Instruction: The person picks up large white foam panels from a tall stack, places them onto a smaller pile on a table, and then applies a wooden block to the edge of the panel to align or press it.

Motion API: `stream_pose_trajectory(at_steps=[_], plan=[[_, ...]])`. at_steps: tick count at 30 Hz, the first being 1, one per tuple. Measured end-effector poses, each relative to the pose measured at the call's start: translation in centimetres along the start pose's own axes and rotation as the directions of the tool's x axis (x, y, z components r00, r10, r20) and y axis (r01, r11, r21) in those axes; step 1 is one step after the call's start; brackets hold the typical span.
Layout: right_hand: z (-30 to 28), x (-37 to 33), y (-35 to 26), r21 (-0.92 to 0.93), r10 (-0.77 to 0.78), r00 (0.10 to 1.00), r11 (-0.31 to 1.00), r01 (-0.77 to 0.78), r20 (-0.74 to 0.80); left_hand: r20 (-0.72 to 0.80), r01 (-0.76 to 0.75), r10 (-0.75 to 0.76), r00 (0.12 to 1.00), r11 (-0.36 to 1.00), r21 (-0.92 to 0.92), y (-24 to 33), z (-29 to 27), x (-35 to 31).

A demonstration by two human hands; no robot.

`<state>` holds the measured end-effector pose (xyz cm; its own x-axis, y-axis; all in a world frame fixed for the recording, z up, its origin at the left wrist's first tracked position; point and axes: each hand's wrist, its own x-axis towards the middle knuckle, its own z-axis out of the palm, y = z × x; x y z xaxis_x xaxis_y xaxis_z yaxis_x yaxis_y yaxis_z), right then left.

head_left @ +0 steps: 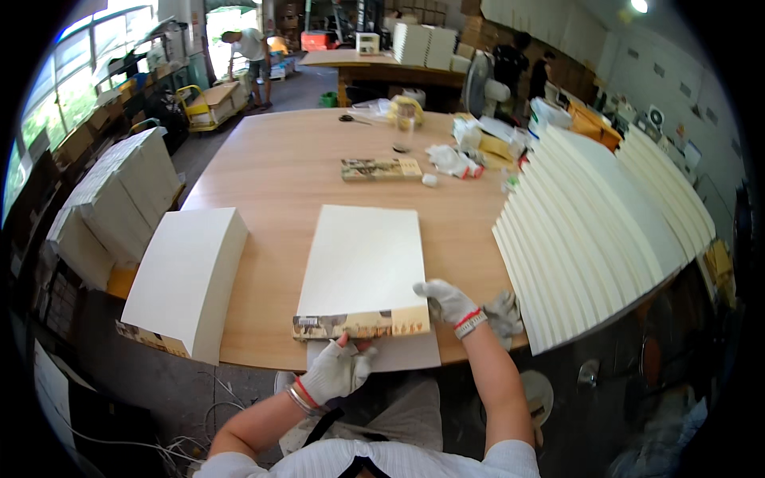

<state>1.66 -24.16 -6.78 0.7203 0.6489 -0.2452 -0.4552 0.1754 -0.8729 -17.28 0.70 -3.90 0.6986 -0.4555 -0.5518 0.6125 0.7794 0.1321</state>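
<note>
A white paper pad lies before me on the table, with a printed beige-and-brown paper band across its near end. My left hand, in a white glove with bare fingertips, is closed at the band's near edge, its thumb on the print. Beyond the pad's right edge, close to the band's right end, my gloved right hand has its fingers extended toward the pad. A pale sheet or board sticks out from beneath the pad at the table's near edge.
A banded stack of pads stands at the left, a tall fanned white stack at the right. Farther back are printed bands, scissors and plastic bags. A grey cloth lies by my right wrist. Other people stand far off.
</note>
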Motion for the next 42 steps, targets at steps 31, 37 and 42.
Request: stream_pose_trajectory(at_steps=[31, 37, 42], plan=[[37.5, 19.7, 2.1, -0.793, -0.144, 0.989, 0.599, 0.111, 0.029, -0.210, -0.359, 0.828, -0.520, 0.012, 0.933, 17.4, -16.7, -20.4], [36.9, 19.8, 1.7, -0.850, -0.114, 0.993, 0.523, 0.070, 0.012, -0.154, -0.357, 0.796, -0.585, -0.083, 0.930, 17.9, -17.4, -20.2], [28.8, 29.7, 4.6, -0.222, -0.518, 0.848, 0.845, 0.487, -0.110, -0.179, -0.558, 0.785, -0.593, -0.241, 0.794, 18.1, -19.0, -19.7]])
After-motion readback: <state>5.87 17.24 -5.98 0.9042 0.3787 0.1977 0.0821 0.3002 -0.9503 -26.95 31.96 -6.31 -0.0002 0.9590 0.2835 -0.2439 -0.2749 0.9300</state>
